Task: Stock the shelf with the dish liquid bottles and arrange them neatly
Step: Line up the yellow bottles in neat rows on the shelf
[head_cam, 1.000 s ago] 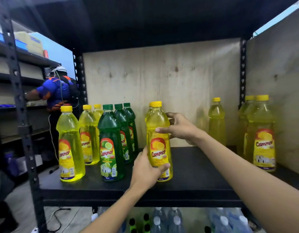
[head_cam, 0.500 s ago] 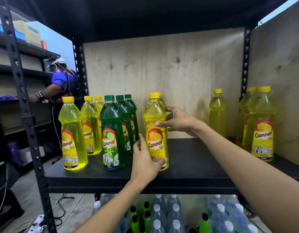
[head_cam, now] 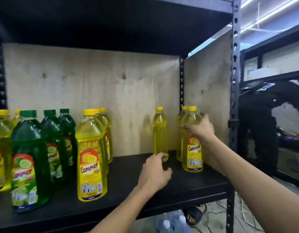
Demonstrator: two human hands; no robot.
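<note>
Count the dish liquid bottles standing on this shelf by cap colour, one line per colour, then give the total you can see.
Yellow-capped bottles: 8, counting the one cut off at the left edge and part-hidden ones behind.
Green-capped bottles: 3
Total visible on the shelf: 11

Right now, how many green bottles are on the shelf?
3, in one row running front to back on the left: front, middle, back. More could hide behind them.
</note>
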